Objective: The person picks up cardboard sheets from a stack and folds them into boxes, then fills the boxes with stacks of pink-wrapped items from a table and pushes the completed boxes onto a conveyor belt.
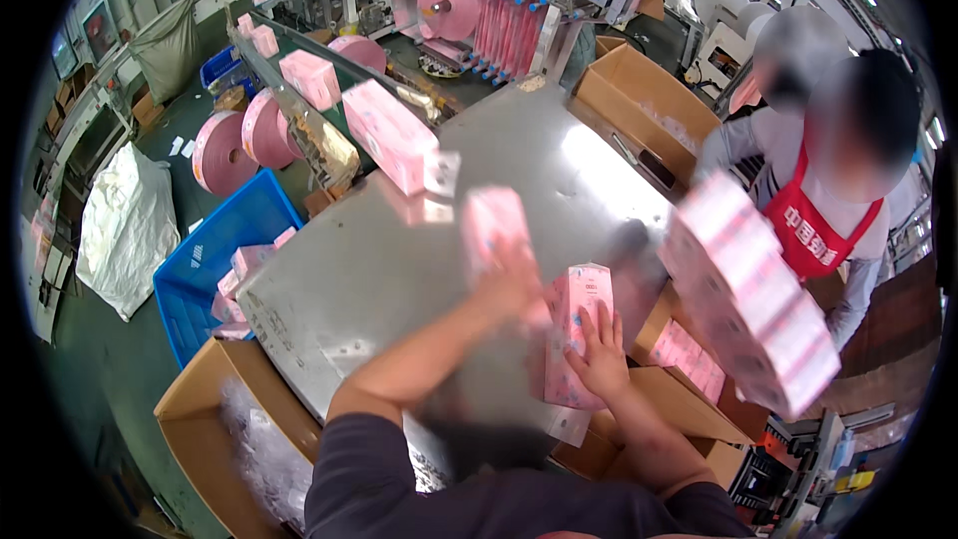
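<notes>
My left hand [507,277], smeared by motion, is closed over a pink tissue pack [493,220] above the metal table [399,289]. That pack is blurred too. To its right, my right hand [599,351] lies with fingers spread on another pink tissue pack [561,379] near the table's right edge. A larger pink pack [384,130] sits at the table's far left, where the conveyor [334,60] meets it, with a smaller pink pack [311,78] behind it on the belt.
At right, a person in a red apron [803,225] holds a stacked bundle of pink packs [748,294] over an open carton [689,359]. A blue crate [185,289] and a cardboard box with clear plastic [264,439] stand left. Another carton [639,90] stands beyond the table.
</notes>
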{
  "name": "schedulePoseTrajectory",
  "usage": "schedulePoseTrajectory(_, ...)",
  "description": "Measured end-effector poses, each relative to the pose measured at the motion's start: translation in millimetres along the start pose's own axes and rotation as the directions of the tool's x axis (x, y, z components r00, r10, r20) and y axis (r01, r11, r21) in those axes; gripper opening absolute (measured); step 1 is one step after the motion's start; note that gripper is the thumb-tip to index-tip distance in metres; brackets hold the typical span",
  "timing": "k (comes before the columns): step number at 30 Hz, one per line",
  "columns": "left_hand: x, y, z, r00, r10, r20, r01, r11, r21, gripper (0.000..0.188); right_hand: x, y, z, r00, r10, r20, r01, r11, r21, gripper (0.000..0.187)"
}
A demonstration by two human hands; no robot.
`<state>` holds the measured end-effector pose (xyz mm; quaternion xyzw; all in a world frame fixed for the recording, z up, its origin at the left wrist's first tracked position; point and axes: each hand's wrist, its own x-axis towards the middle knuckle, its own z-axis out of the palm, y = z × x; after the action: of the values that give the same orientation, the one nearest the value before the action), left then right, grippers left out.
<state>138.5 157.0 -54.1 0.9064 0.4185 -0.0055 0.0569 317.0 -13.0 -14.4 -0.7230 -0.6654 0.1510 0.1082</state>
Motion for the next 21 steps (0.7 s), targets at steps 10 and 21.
schedulePoseTrajectory(10, 63, -129, -73, 0.848, -0.523, -0.091, 0.447, 0.796, -0.408, 0.065, 30, -26, -8, 0.997, 0.066, 0.032, -0.058, 0.979, -0.193, 0.067)
schedulePoseTrajectory(21, -54, -10, -21, 0.998, 0.004, -0.055, -0.018, 0.968, -0.249, 0.073, 41, -9, -1, 0.999, -0.003, -0.054, -0.008, 0.98, -0.2, 0.065)
